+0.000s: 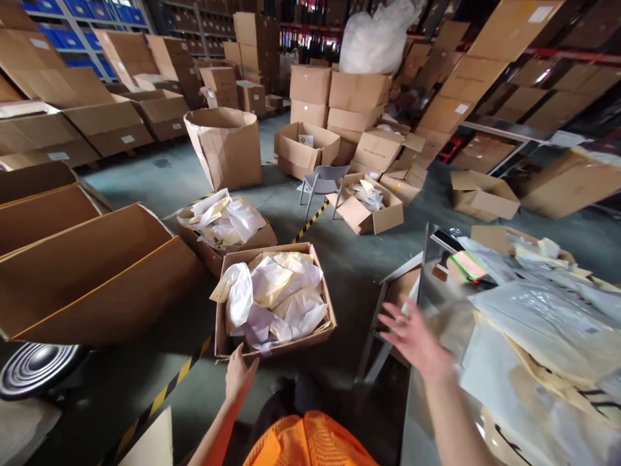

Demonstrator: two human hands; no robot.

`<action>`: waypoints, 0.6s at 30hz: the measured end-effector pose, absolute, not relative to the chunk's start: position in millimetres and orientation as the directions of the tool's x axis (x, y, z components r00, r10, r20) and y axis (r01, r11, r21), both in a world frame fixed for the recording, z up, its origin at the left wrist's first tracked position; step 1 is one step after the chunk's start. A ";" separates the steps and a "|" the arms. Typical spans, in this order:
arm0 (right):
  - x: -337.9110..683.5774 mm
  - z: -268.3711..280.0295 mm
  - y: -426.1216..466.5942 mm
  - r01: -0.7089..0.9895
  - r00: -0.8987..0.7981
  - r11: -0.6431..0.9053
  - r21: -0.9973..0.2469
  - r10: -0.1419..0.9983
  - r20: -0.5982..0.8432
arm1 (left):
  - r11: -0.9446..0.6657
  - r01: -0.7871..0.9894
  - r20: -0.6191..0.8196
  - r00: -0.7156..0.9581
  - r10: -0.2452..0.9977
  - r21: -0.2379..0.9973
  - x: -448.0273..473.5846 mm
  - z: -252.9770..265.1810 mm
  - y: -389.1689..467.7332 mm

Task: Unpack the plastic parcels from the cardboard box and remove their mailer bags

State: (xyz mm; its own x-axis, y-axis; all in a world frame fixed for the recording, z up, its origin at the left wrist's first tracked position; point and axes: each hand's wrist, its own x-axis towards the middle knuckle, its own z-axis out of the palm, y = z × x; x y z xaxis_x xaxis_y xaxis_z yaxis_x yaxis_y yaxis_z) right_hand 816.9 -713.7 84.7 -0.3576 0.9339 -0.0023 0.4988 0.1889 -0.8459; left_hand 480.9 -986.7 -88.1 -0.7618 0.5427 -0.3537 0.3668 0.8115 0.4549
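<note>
Just in front of me on the floor is an open cardboard box filled with crumpled white and cream plastic bags. My left hand hangs near its front left corner, thumb and fingers apart, nothing in it; whether it touches the box I cannot tell. Over the near edge of a table on the right, my right hand is spread, slightly blurred and holding nothing. Beyond that hand, a heap of flat white plastic packages lies on the table.
Behind the front box stands another box of bags. Large open cartons fill the left side. A grey chair stands ahead, beside a carton with bags. Yellow-black tape marks the floor. Stacked boxes and shelving stand farther back.
</note>
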 end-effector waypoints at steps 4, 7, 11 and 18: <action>730.5 2.2 -691.6 0.561 -0.695 0.146 -0.815 0.618 -0.368 | 0.866 0.359 -0.249 -0.855 0.455 0.348 468.9 -72.0 -941.4; 660.2 -64.6 -675.4 0.689 -0.714 0.426 -0.586 0.536 -0.450 | 0.890 0.405 -0.168 -0.881 0.441 0.211 453.3 -76.7 -898.0; 586.0 -129.0 -653.5 0.640 -0.765 0.596 -0.484 0.441 -0.469 | 0.881 0.443 -0.151 -0.871 0.467 0.167 425.4 -112.0 -837.4; 524.3 -181.5 -679.1 0.658 -0.660 0.714 -0.242 0.391 -0.641 | 0.941 0.272 -0.409 -0.849 0.334 0.203 398.5 -172.4 -768.7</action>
State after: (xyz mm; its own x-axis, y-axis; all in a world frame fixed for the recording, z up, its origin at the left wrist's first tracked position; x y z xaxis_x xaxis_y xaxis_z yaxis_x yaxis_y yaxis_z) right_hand 524.3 -679.1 -181.5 -0.6601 0.3915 -0.6411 0.6577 0.7135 -0.2415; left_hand 398.5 -768.7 -172.4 -0.8494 0.3336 -0.4090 0.2716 0.9407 0.2032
